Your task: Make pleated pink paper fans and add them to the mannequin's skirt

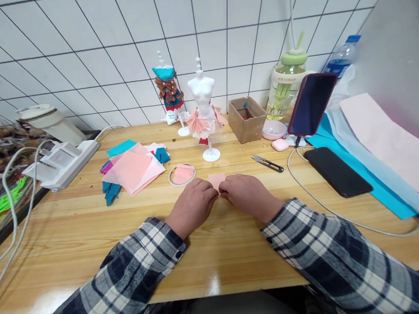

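A small piece of peach crepe paper [217,180] lies on the wooden table between my two hands. My left hand [195,202] pinches its near left edge, thumb and fingers together. From the other side my right hand [247,195] grips the near right edge the same way. Just beyond my left hand is a roll of tape [170,176] with peach paper pieces inside its ring. Behind the hands stands a white mini mannequin [202,91] wearing a ruffled peach paper skirt [198,123]. Black thread snips [269,163] rest to the right of my right hand.
Coloured paper sheets [130,171] are piled at left, near a white power strip [63,165]. A dressed mannequin [168,89], cardboard box [247,124], pink bowl [273,130] and drink bottle [286,87] line the back. Two phones [337,171], a cable and long paper sheets occupy the right.
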`<action>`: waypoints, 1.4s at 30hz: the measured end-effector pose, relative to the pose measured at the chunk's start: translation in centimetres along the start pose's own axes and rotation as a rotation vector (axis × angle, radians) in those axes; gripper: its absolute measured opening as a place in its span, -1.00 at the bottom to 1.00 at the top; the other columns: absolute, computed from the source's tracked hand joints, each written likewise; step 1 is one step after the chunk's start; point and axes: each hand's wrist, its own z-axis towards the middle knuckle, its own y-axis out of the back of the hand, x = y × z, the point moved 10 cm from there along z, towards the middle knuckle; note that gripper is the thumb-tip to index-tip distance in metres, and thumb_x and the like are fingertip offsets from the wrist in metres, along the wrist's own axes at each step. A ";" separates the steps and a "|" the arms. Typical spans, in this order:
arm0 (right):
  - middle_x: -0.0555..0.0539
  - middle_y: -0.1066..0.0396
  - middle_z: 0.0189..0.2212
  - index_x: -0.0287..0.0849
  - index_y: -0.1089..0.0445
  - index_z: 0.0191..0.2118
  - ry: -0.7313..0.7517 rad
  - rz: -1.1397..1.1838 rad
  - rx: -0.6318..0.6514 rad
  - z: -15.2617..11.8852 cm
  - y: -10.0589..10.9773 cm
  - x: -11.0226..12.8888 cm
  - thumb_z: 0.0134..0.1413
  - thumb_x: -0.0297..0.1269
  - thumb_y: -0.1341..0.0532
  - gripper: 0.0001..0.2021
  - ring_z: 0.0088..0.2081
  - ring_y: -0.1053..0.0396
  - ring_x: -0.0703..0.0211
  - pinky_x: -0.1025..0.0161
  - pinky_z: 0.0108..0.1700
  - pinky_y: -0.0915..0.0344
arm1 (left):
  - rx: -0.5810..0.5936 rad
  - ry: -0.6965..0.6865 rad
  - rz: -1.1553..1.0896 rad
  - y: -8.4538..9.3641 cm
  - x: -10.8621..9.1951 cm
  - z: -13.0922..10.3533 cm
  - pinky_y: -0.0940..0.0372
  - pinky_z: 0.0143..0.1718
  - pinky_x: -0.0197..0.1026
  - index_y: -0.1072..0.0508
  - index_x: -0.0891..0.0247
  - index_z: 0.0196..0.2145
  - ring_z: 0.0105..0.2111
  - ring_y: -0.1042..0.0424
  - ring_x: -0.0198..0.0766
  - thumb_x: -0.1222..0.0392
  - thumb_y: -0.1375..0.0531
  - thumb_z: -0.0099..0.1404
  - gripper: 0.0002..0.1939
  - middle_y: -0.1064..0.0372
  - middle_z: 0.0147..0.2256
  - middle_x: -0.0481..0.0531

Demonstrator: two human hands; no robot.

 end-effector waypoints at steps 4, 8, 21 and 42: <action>-0.07 -0.42 -0.33 -0.12 -0.45 -0.28 0.014 0.000 -0.008 0.0 0.2 0.1 0.27 -0.29 -0.04 -0.77 -0.28 -0.35 0.14 0.25 -0.31 -0.13 | 0.038 0.009 0.010 -0.2 -0.1 0.1 -0.28 -0.18 -0.10 -0.50 0.29 -0.25 -0.27 -0.37 -0.16 0.24 -0.02 0.38 -0.75 -0.45 -0.33 0.10; -0.08 -0.42 -0.32 -0.14 -0.45 -0.28 0.027 -0.005 -0.020 -0.1 0.6 0.3 0.27 -0.30 -0.05 -0.77 -0.25 -0.34 0.13 0.25 -0.28 -0.15 | 0.024 0.056 -0.019 0.0 0.3 0.0 -0.28 -0.21 -0.11 -0.50 0.27 -0.23 -0.29 -0.38 -0.16 0.19 -0.01 0.39 -0.74 -0.46 -0.34 0.10; -0.07 -0.45 -0.36 -0.12 -0.46 -0.27 0.012 0.005 -0.010 0.0 0.6 0.4 0.28 -0.26 -0.03 -0.75 -0.29 -0.38 0.12 0.25 -0.30 -0.15 | 0.013 0.064 -0.028 0.3 0.4 -0.1 -0.27 -0.19 -0.11 -0.49 0.27 -0.24 -0.28 -0.37 -0.17 0.19 -0.02 0.40 -0.75 -0.45 -0.33 0.08; -0.06 -0.44 -0.34 -0.12 -0.44 -0.27 0.002 0.025 0.001 0.1 0.3 0.0 0.25 -0.29 -0.06 -0.80 -0.27 -0.37 0.14 0.27 -0.30 -0.13 | 0.024 0.040 0.015 -0.1 0.4 0.0 -0.27 -0.20 -0.10 -0.53 0.27 -0.26 -0.29 -0.37 -0.16 0.19 -0.01 0.40 -0.71 -0.44 -0.36 0.11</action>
